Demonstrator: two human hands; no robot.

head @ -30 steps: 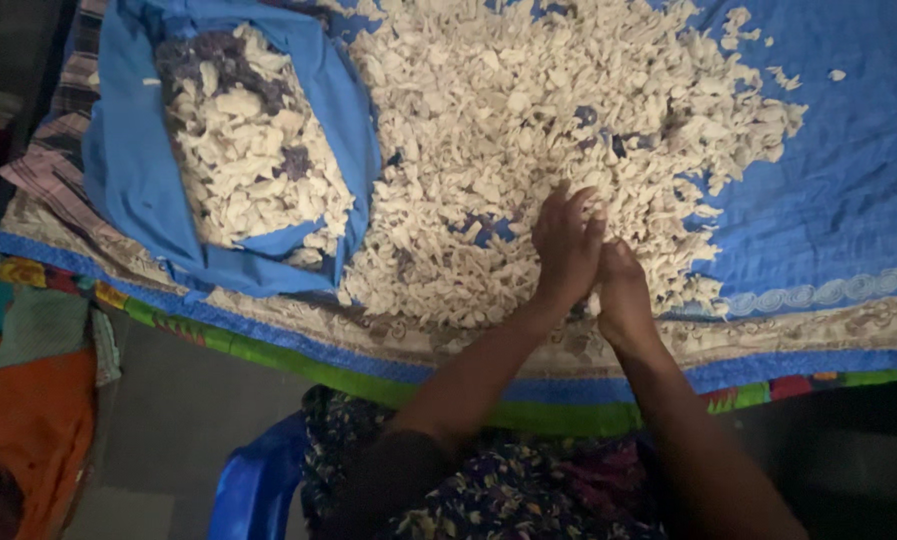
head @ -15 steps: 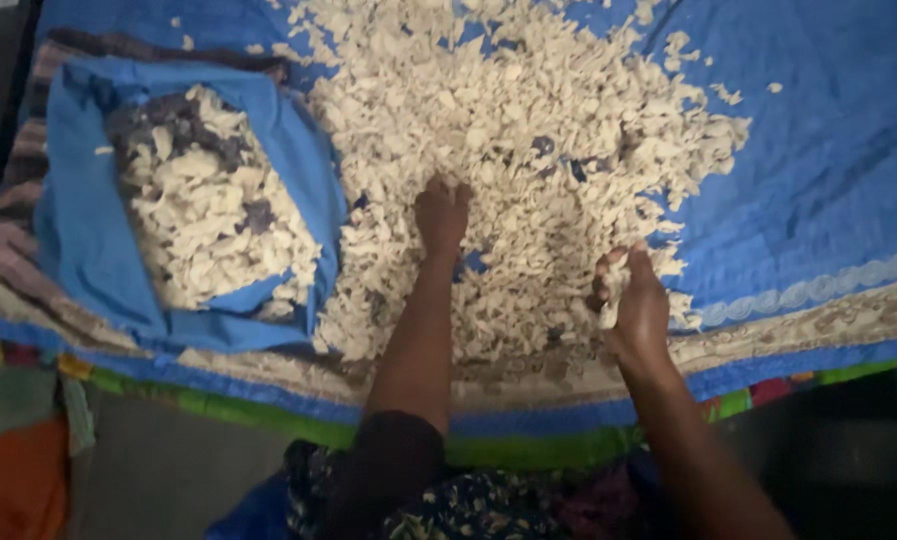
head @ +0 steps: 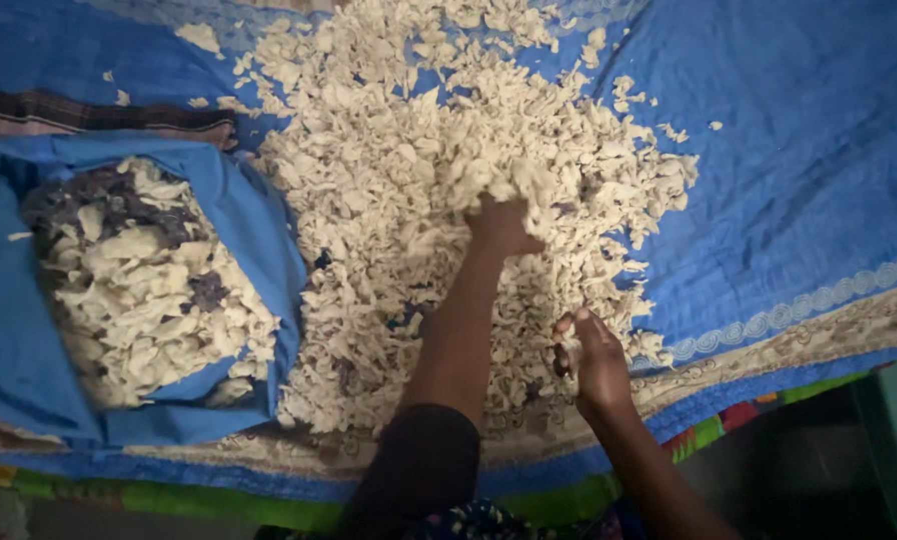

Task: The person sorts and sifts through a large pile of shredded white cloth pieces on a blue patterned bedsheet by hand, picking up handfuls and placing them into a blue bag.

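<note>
The left hand's (head: 503,225) fingers are buried in the pale chips (head: 408,170) (whose heap the top edge crops).

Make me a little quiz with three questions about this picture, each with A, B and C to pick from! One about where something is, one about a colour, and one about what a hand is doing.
1. Where is the bag of pale pieces?
A. Left of the big pile
B. Right of the big pile
C. On the person's lap

2. What colour is the big cloth under the pile?
A. Red
B. Blue
C. White

3. What is the left hand doing?
A. Resting flat on bare cloth
B. Gripping a handful of pieces
C. Pulling the bag

Answers:
1. A, the blue bag lies open at the left, beside the pile.
2. B, the cloth shows blue all round the pieces.
3. B, the left hand is closed in the pile with pieces bunched above its fingers, while the right hand sits nearer the cloth's edge, fingers curled on a few bits.
</note>
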